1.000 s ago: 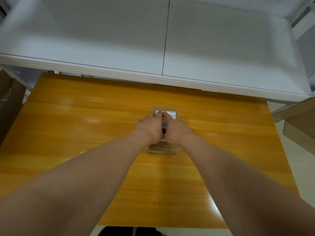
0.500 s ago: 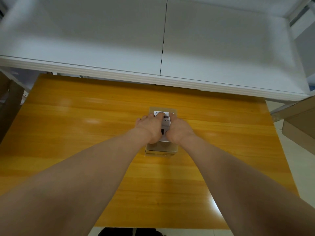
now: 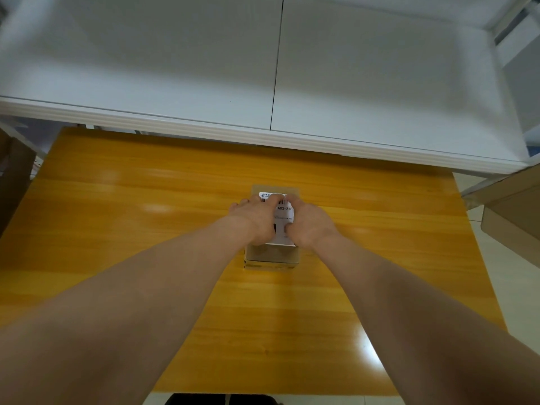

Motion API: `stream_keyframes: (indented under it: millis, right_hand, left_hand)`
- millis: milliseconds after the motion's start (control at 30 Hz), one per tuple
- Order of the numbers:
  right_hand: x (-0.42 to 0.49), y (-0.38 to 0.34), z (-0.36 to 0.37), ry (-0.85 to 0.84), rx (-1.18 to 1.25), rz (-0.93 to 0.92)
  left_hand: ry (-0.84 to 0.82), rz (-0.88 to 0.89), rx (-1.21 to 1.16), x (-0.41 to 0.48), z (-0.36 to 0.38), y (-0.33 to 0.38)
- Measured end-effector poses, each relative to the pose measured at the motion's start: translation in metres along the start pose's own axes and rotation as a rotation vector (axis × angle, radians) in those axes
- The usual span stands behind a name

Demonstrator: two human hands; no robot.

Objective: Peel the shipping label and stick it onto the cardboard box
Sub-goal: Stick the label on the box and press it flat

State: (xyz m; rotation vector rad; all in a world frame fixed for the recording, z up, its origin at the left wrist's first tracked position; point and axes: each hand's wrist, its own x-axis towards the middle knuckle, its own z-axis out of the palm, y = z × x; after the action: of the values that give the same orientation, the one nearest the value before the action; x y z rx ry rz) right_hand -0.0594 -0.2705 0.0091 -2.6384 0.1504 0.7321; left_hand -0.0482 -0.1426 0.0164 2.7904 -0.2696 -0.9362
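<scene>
A small cardboard box [image 3: 271, 255] stands in the middle of the orange wooden table [image 3: 131, 206]. A white shipping label [image 3: 285, 213] with a barcode and "A03-210" lies flat on the box's top. My left hand [image 3: 254, 219] presses down on the left part of the label, its fingers reaching to the far edge. My right hand [image 3: 309, 223] presses on the right part, with its thumb on the label's middle. Both hands cover much of the label and grip nothing.
A white shelf surface [image 3: 204, 68] overhangs the table's far edge. Brown cardboard pieces stand off the table at the right [image 3: 514, 211] and at the left [image 3: 14, 176]. A dark object [image 3: 222, 400] shows below the table's near edge.
My two hands have slid apart from the label's middle towards its sides. More of the label's print now shows between them. The box has stayed in place.
</scene>
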Motion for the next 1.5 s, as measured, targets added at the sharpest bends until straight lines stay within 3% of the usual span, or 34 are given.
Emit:
stream_keyframes:
  millis: [300,667,800,1067,1267,1500]
  right_hand:
    - [0.000,0.004,0.001,-0.047,0.073,0.005]
    - [-0.007,0.009,-0.009,0.033,-0.034,-0.069]
    - [-0.004,0.006,-0.010,0.073,0.037,-0.051]
    - [0.008,0.004,-0.004,0.107,0.224,0.113]
    - [0.011,0.004,0.005,0.014,0.360,0.296]
    - [0.015,0.006,0.003,0.006,0.385,0.314]
  left_hand:
    - [-0.041,-0.023,-0.056,0.001,-0.003,0.000]
    - [0.004,-0.035,-0.113,0.005,0.004,-0.003]
    - [0.028,-0.050,-0.138,0.006,0.007,-0.001]
    - [0.038,-0.054,-0.188,0.006,0.007,0.000]
    - [0.039,-0.047,-0.221,0.010,0.008,-0.003]
    - [0.048,-0.043,-0.230,0.009,0.009,-0.002]
